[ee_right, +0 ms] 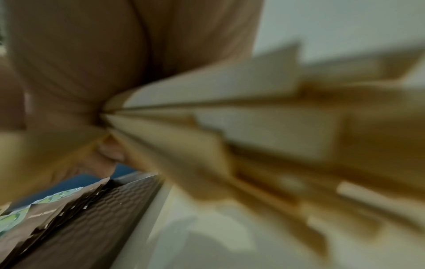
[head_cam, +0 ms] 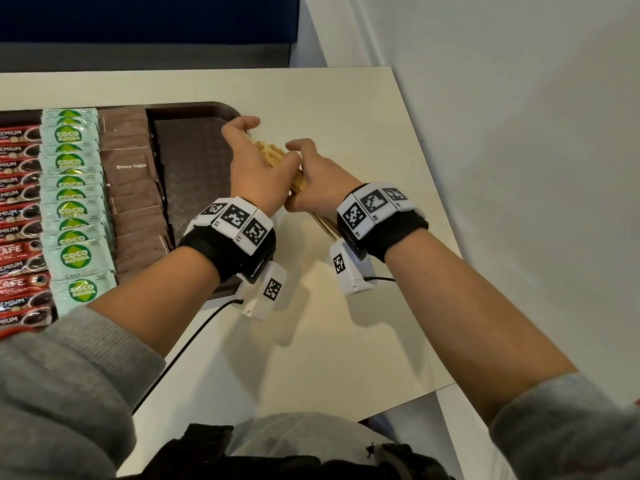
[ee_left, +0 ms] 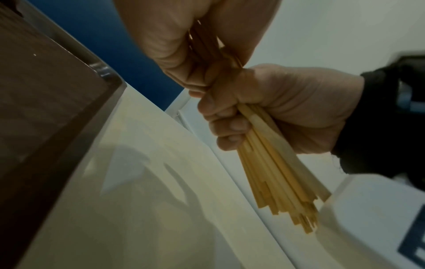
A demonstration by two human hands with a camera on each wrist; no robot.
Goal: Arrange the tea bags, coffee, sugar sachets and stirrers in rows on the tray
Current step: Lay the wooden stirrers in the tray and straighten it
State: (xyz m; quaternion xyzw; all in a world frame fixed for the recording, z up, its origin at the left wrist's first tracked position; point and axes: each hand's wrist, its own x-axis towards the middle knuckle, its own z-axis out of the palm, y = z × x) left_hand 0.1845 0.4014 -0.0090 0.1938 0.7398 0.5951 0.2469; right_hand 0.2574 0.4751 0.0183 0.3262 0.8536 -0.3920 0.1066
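Observation:
A bundle of wooden stirrers (head_cam: 273, 156) is held in the air just right of the brown tray (head_cam: 194, 174), above the white table. My left hand (head_cam: 254, 164) grips its far part with the thumb raised. My right hand (head_cam: 320, 180) grips the near part in a fist. In the left wrist view the stirrers (ee_left: 276, 172) fan out below the right hand (ee_left: 282, 109). The right wrist view shows the stirrers (ee_right: 253, 127) blurred and close. On the tray lie rows of red coffee sachets (head_cam: 20, 216), green Coco sugar sachets (head_cam: 74, 209) and brown sugar sachets (head_cam: 133, 188).
The tray's right strip (head_cam: 197, 150) is bare next to the brown sachets. The white table (head_cam: 346, 341) runs to its right edge by a pale wall (head_cam: 519, 133). A black cable (head_cam: 194, 337) trails from the left wrist camera across the table.

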